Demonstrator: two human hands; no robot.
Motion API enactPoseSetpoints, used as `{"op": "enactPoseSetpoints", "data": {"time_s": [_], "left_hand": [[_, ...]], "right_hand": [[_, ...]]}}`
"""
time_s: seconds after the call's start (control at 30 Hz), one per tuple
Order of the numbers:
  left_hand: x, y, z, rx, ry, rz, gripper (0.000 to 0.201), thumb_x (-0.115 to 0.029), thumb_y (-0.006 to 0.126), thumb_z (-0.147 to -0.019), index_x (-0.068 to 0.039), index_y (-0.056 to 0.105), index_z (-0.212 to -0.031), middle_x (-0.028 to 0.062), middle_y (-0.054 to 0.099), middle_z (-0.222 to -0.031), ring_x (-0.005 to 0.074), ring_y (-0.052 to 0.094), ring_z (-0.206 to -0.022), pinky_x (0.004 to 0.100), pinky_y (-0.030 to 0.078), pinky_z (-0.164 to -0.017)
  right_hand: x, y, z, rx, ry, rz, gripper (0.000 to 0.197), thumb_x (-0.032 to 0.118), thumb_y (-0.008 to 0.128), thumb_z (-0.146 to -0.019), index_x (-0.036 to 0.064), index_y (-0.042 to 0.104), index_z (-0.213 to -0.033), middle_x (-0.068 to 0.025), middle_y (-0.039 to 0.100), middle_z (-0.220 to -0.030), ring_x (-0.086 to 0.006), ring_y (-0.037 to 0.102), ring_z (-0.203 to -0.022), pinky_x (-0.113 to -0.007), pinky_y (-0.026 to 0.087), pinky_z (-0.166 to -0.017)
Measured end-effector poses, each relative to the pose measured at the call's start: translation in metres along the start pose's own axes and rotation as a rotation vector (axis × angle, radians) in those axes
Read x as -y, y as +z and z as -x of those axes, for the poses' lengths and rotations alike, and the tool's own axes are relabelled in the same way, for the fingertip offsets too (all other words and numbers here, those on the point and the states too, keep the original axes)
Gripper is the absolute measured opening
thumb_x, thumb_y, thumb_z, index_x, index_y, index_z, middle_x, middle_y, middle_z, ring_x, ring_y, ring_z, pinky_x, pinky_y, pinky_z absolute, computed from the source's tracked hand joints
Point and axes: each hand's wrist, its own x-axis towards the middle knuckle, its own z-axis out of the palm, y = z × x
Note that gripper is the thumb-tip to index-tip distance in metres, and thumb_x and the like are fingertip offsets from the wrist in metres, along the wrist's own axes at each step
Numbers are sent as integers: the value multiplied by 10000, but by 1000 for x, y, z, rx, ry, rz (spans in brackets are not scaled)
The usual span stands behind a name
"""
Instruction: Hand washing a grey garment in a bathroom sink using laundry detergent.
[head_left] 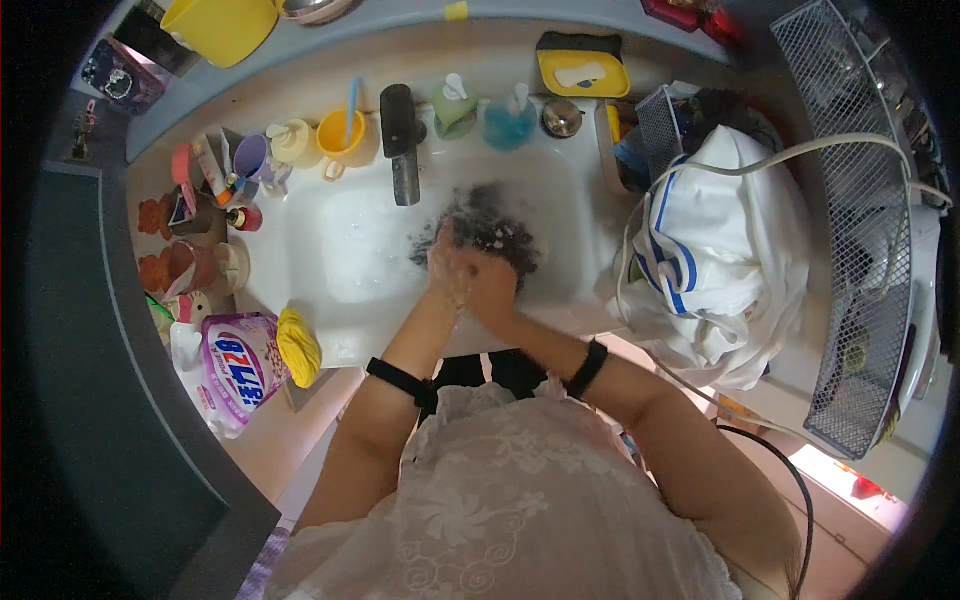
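In the white sink (330, 240) lies a dark, wet, cloth-like bundle (488, 215), flecked with white suds. Both hands are at its near edge, pressed close together. My left hand (447, 270) is closed, with suds on its skin. Right against it, my right hand (490, 285) is curled, its fingers partly hidden behind the left. Both seem to grip the dark cloth, though the exact hold is covered. Beyond the hands, the black faucet (402, 145) reaches over the sink.
Along the back rim stand a yellow cup (345, 140), a green pump bottle (455, 112) and a blue pump bottle (511, 122). White fabric with blue stripes (715, 230) is heaped at right by a wire-mesh rack (860, 250). At left sit a purple detergent bag (240, 365) and yellow cloth (298, 347).
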Motion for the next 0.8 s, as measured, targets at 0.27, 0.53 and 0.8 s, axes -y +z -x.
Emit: {"op": "enactPoseSetpoints", "data": {"time_s": [0.27,0.53,0.8], "left_hand": [[17,-34,-29,122,505,-320,328,-358,469,-880,-64,547,-1002,76,566,-1004,222,549,-941,367,481,-748],[-9,-24,-2,81,207,-137,417,-382,490,-873,16,580,-959,151,596,-857,290,593,-800,393,491,-679],[15,-15,18,70,666,-1707,436,-397,484,-873,1,524,-1049,212,548,-987,315,569,-889,401,484,-749]], "right_hand": [[27,-20,-23,125,323,-94,360,329,459,-860,20,627,-786,-211,603,-760,-367,581,-641,-434,449,-613],[-7,1,-30,93,228,-105,402,371,410,-885,42,635,-937,-207,626,-815,-378,606,-719,-459,463,-682],[-83,4,-48,449,640,-723,426,355,527,-838,-27,558,-1024,-214,610,-914,-337,594,-854,-424,464,-724]]}}
